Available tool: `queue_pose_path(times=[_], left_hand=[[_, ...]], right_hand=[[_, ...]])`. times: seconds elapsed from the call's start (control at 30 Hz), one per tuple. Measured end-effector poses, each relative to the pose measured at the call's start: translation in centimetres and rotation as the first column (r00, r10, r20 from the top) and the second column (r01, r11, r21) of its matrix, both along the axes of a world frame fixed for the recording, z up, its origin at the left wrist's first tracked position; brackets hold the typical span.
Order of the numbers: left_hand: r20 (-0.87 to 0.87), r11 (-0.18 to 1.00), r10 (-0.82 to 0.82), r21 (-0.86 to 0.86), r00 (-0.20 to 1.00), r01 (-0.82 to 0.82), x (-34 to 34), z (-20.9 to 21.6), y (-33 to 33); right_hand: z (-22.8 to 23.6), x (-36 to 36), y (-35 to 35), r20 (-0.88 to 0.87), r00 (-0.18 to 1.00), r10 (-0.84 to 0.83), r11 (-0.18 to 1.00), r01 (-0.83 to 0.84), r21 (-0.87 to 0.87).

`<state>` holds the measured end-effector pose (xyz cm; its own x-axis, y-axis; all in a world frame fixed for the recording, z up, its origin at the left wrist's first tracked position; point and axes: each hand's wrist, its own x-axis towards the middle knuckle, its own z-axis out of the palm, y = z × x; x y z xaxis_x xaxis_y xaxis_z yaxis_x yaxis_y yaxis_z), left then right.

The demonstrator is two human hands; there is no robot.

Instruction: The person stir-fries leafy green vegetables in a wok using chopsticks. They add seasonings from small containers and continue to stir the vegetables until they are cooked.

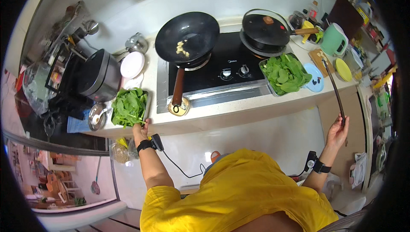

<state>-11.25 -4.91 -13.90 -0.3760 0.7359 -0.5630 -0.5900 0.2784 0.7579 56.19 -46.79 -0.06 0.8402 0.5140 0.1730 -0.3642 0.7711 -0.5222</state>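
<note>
Bits of pale food [183,49] already lay in the wok [203,31], but leafy greens [129,106] still filled two trays [148,105] on the counter, the left hand [140,130] holding one, the right hand [337,134] gripping a dark long-handled utensil [335,87].

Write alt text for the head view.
A person in yellow holds a tray of leafy greens at the kitchen counter's edge with the left grip and a long, dark utensil with the right grip. Between them, a wok containing pale pieces sits on a black cooktop, beside a dark pan.

Green leaves [129,106], dark utensil [335,87], yellow shirt [247,185]
</note>
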Motion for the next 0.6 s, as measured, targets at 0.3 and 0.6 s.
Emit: queue_pose_path(times=[0.3, 0.6], left_hand=[[-0.238, 0.999, 0.03, 0.021, 0.971, -0.026, -4.2, 5.4, -7.6], [-0.511, 0.941, -0.243, 0.083, 0.824, 0.328, -4.5, 19.2, -6.3]], right_hand=[[-1.0, 2.9, 4.9, 0.021, 0.982, 0.187, 0.982, -0.186, -0.026], [-2.1, 2.0, 6.8, -0.056, 0.984, 0.171, 0.984, -0.173, -0.033]])
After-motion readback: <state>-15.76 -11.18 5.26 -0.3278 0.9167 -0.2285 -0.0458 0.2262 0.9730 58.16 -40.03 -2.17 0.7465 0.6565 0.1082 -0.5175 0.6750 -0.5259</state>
